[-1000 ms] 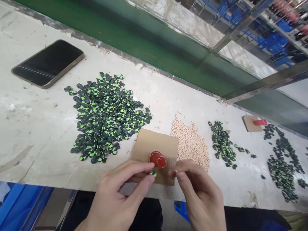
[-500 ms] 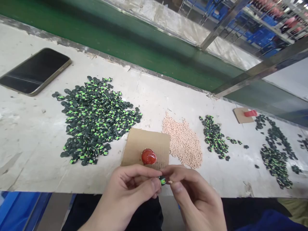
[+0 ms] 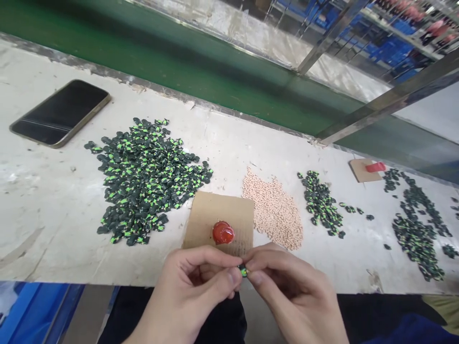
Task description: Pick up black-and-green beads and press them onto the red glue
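Between the thumb and forefinger of my left hand (image 3: pixel 206 282) is a small black-and-green piece (image 3: pixel 243 271). My right hand (image 3: pixel 283 282) is pinched closed at the right side of that piece, its fingertips against it. The small pale pink bead in my right fingertips is hidden by them now. Just beyond my hands lies a cardboard square (image 3: pixel 204 215) bearing a glossy red blob (image 3: pixel 223 232). A heap of pale pink beads (image 3: pixel 274 208) spreads to the right of the cardboard. A large pile of black-and-green pieces (image 3: pixel 150 179) lies to its left.
A smartphone (image 3: pixel 60 112) rests at the far left of the table (image 3: pixel 229 143). Smaller piles of black-and-green pieces (image 3: pixel 322 203) lie to the right. Farther right is another cardboard piece (image 3: pixel 360 170) with a red item (image 3: pixel 375 166). A green strip (image 3: pixel 201 81) runs behind the table edge.
My right fingertips have moved left, bringing the pink bead up to the black-and-green piece. The gap between the two hands has closed. The view has shifted slightly.
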Motion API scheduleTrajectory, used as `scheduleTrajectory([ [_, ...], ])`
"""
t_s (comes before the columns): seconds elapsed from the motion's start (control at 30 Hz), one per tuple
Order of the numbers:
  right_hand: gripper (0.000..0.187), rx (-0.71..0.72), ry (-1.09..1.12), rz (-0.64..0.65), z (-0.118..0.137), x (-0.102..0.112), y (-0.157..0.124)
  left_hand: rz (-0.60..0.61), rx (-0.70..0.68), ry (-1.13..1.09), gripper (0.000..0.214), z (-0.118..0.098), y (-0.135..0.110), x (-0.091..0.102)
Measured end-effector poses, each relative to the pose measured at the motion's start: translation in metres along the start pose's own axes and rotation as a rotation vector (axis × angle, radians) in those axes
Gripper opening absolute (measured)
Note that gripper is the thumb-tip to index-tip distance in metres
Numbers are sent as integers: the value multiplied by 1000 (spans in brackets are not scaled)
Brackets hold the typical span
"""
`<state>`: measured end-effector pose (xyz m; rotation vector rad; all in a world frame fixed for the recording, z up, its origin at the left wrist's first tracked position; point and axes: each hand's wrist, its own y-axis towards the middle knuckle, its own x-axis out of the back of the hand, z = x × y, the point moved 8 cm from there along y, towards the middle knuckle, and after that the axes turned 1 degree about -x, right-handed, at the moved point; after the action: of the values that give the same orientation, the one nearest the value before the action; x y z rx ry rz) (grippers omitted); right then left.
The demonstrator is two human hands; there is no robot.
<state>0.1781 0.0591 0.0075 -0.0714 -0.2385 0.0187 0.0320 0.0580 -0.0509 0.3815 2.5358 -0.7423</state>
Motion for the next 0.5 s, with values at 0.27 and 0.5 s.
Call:
scheduleTrajectory([
  [0.27, 37, 84, 188, -188, 1, -4, -7, -162, 141, -367, 28, 2, -3, -13],
  [0.5, 35, 213, 86, -240, 11, -4, -6, -179, 69, -295, 31, -4, -2, -11],
])
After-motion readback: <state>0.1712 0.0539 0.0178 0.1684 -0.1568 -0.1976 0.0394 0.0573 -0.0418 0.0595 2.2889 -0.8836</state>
